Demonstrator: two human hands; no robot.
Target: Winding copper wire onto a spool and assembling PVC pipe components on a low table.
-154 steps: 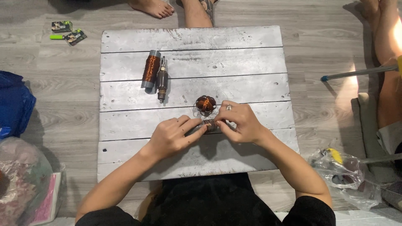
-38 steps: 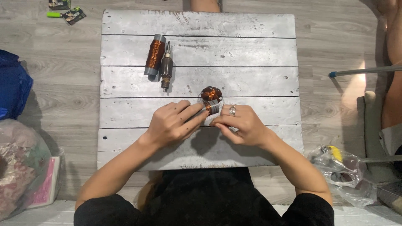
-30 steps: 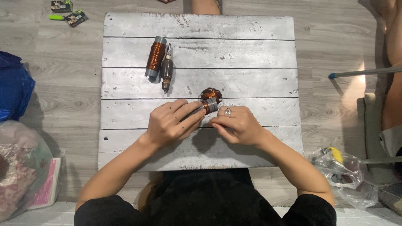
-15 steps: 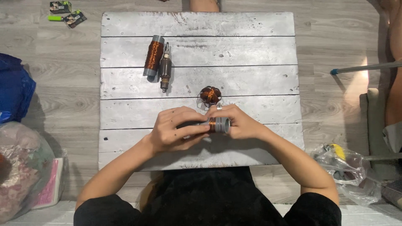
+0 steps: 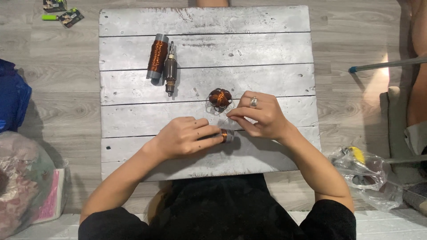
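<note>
My left hand (image 5: 182, 137) grips a small grey spool of copper wire (image 5: 225, 135) lying sideways on the white plank table (image 5: 267, 49). My right hand (image 5: 260, 116), with a ring on one finger, pinches something very thin just right of the spool, likely the wire end, and is nearest a round copper-wound coil (image 5: 220, 98) that rests on the table just above both hands.
A larger spool of copper wire (image 5: 157, 56) and a motor armature (image 5: 170, 69) lie side by side at the table's upper left. Small packets (image 5: 62, 12) lie on the floor top left, bags (image 5: 22, 186) at left, a clear plastic bag (image 5: 369, 175) at right.
The small spool came away from the round coil and now lies lower, held in my left hand. My right hand has shifted up and right of it.
</note>
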